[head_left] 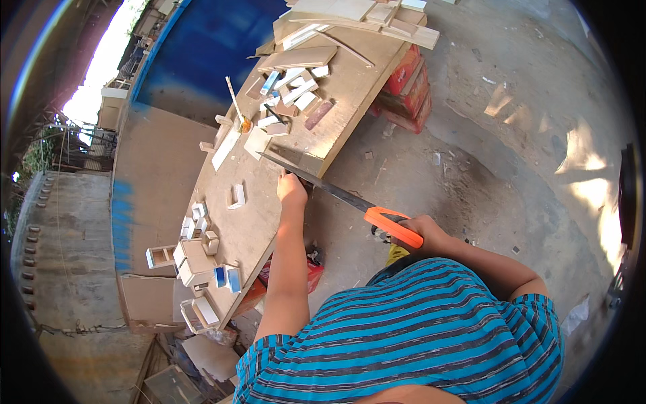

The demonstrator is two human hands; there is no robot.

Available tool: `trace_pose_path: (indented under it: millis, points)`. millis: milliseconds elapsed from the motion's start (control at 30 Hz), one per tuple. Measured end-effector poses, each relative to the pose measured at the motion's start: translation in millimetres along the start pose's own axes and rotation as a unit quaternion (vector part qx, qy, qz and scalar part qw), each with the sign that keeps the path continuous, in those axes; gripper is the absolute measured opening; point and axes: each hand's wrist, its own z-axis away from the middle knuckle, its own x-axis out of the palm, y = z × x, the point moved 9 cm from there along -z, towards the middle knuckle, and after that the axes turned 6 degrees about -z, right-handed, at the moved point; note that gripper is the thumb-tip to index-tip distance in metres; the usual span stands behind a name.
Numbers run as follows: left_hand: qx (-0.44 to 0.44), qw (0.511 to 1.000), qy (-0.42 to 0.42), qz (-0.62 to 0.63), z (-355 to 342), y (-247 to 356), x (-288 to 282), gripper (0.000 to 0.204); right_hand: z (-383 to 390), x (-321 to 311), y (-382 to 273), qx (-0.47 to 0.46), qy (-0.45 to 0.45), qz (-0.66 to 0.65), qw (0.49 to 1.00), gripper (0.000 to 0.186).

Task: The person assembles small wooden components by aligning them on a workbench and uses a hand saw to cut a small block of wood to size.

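My right hand (425, 232) is wrapped round the orange handle of a handsaw (346, 196). Its dark blade points left and away from me, with the tip over the table's near edge. My left hand (292, 189) is closed at that edge, just on the near side of the blade; whatever its fingers grip is hidden. Beyond the blade, a small wooden piece (307, 162) lies at the edge, close to the left fingers. The wooden worktable (254, 222) runs from the lower left to the top.
Loose wood blocks (296, 91) and a brush in a small jar (244, 125) lie farther along the table. Small box-like wooden pieces (194, 261) stand at its left end. Boards (350, 9) are stacked at the far end. Red crates (407, 91) stand beneath, above the concrete floor (484, 168).
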Motion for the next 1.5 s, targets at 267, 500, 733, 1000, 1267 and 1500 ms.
trace_pose_path:
  millis: [267,500,733,1000,1267,1500]
  points:
    - [0.005,0.998,-0.05,0.039,1,7,-2,0.031,-55,7,10,0.0,0.008,-0.005,1.0,0.026]
    - [0.008,1.0,-0.001,0.029,-4,-2,15,0.03,15,-13,11,0.008,0.012,-0.013,1.0,0.023]
    - [0.065,0.989,0.08,0.107,-23,-10,46,0.025,-49,12,-3,-0.014,0.03,0.02,0.999,0.024]
    - [-0.017,0.997,0.026,0.07,-28,-22,40,0.027,-21,2,-10,0.011,0.013,0.024,1.0,0.024]
    - [0.04,0.995,-0.013,0.088,-15,8,10,0.027,-53,18,7,0.019,0.022,0.01,1.0,0.022]
    - [-0.005,0.999,0.029,0.023,-7,-21,16,0.023,3,6,-9,0.029,-0.013,0.049,0.998,0.02]
